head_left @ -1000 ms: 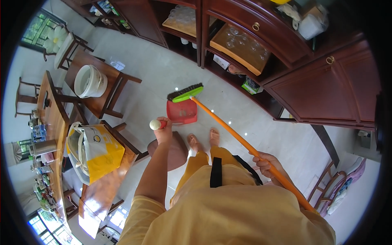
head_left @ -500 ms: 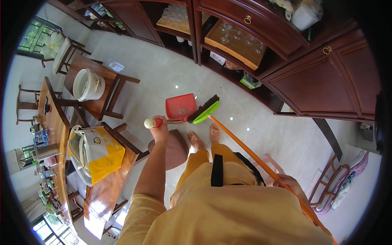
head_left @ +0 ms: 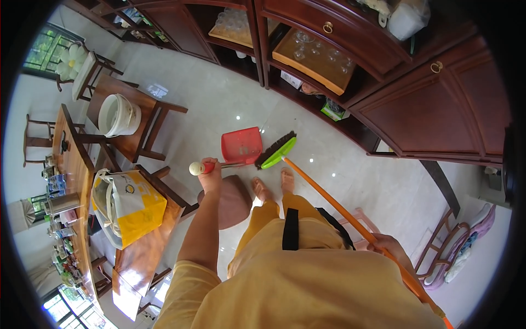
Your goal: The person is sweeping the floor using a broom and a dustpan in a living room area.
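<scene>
My left hand [head_left: 210, 169] is closed round the long handle of a red dustpan [head_left: 242, 145], near the handle's pale round end. The pan lies on the light tiled floor in front of my feet, with small dark specks in it. My right hand [head_left: 388, 244] grips the orange stick of a broom [head_left: 279, 153], low at my right side. The broom's green head and dark bristles rest on the floor just right of the dustpan, close to its right edge.
A brown stool [head_left: 229, 203] stands by my left foot. Left are wooden benches with a white bucket [head_left: 121, 116] and a yellow-white bag [head_left: 131, 205], beside a long table [head_left: 76, 159]. A dark wooden cabinet [head_left: 422, 118] with glassware trays runs along the far side.
My left hand has shifted slightly left, tilting the dustpan's handle with it. The broom head has moved slightly right and is a little farther from the pan's edge.
</scene>
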### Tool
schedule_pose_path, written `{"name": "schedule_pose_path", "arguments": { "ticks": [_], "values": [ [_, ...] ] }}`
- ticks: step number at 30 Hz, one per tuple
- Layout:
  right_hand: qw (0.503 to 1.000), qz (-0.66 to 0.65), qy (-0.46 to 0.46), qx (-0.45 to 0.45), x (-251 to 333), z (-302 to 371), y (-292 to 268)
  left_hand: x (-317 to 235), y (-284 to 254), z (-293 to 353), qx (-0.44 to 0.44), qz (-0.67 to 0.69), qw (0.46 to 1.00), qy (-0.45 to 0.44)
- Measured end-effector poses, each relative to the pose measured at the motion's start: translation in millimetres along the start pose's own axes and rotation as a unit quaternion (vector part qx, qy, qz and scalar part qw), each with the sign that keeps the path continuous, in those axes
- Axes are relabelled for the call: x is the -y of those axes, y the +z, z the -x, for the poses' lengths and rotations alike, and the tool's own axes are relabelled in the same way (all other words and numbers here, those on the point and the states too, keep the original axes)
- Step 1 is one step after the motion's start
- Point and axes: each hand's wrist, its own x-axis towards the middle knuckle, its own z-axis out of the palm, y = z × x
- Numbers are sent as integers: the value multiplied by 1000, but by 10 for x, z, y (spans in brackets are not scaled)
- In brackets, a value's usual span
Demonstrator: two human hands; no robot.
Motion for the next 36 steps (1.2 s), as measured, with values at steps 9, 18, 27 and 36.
{"name": "schedule_pose_path", "arguments": {
  "ticks": [9,18,27,36],
  "values": [
    [986,160,-47,-7,282,250,12,-113,31,3,-4,-8,1000,-2],
    [938,333,-90,-25,744,50,335,-143,-10,39,1,-18,998,-57],
    [902,418,-99,-37,692,-200,768,-93,23,-2,9,-25,1000,15],
    [588,773,-237,-6,640,-290,1285,-282,58,43,2,-74,997,-24]
  ]
}}
